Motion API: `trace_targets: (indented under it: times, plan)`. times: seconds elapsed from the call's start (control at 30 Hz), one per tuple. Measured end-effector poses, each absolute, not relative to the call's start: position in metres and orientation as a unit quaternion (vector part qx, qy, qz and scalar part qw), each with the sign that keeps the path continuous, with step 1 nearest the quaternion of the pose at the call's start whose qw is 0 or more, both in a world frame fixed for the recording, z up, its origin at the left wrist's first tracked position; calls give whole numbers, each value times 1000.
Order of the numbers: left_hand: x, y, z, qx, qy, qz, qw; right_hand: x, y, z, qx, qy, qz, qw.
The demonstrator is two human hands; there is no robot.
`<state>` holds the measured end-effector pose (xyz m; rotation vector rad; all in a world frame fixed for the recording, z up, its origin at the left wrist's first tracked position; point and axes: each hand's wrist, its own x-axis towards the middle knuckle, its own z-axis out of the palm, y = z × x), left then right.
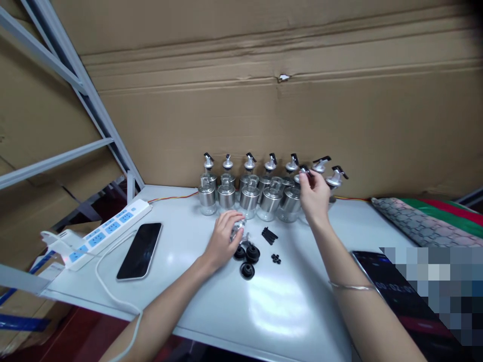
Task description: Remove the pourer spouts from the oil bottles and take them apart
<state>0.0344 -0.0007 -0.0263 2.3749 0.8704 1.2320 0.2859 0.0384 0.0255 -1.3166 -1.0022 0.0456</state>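
Observation:
My left hand (pixel 225 234) is wrapped round a small clear glass bottle (pixel 238 231) lying on the white table (pixel 287 306). My right hand (pixel 314 196) is raised at the right end of the bottle rows, its fingers pinched on the black-levered metal spout cap (pixel 304 173) of one bottle. Two rows of glass bottles with steel bands (pixel 249 198) stand against the cardboard wall; the back ones carry spout caps (pixel 249 163). Black round stoppers (pixel 249 259) and small black parts (pixel 269 235) lie just right of my left hand.
A black phone (pixel 140 250) lies face up at the left, beside a white power strip (pixel 107 232) with a cable. A dark tablet (pixel 392 291) lies at the right, and folded patterned cloth (pixel 422 218) behind it. A metal shelf frame (pixel 94 108) rises at the left.

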Motion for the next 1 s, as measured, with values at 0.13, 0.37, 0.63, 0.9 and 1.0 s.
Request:
trace_targets:
  times: [0.13, 0.37, 0.63, 0.9, 1.0]
  plan:
    - [36, -8, -21, 840, 291, 428, 160, 287, 38, 27, -591, -468, 20, 657]
    - [38, -16, -19, 846, 285, 420, 165, 280, 24, 50, -537, -388, -1, 749]
    - [50, -19, 2, 778, 281, 459, 323, 251, -9, 94, -472, -445, 181, 739]
    - [70, -39, 13, 738, 298, 364, 483, 200, -39, 107, -417, -511, 416, 626]
    - [65, -54, 10, 738, 290, 347, 501, 194, -48, 111, -476, -593, 328, 560]
